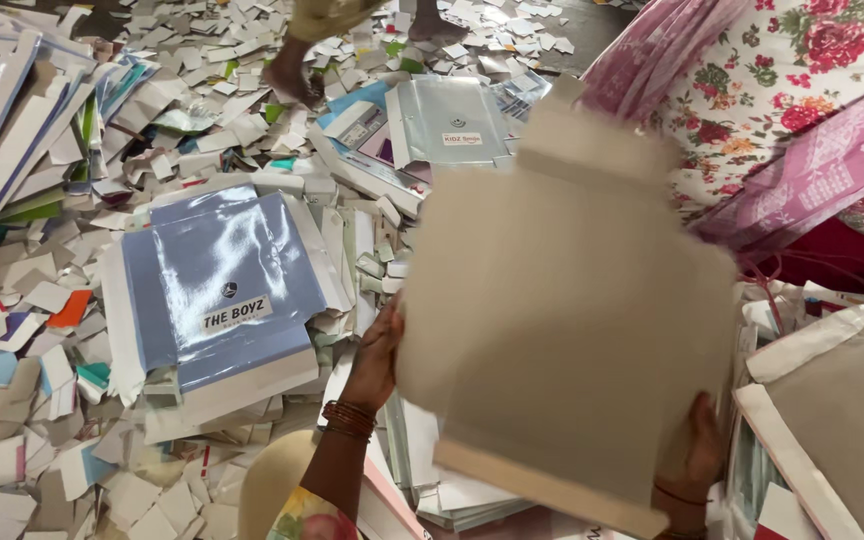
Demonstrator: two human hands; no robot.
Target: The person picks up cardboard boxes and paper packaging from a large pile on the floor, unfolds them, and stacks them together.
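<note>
A large flat grey-beige die-cut cardboard sheet (562, 300) is held up in front of me, slightly blurred. My left hand (374, 362), with bangles at the wrist, grips its left edge. The lower right corner of the sheet sits in my right hand (694, 455), fingers behind the card. Under the sheet lies a pile of similar flat box blanks (452, 490), partly hidden.
A glossy blue flat box blank (220, 290) lies on the floor to the left among several white and coloured paper offcuts. More silver-blue blanks (447, 122) lie further back. Another person's foot (292, 75) stands at the top. Floral and pink cloth (792, 110) is at right.
</note>
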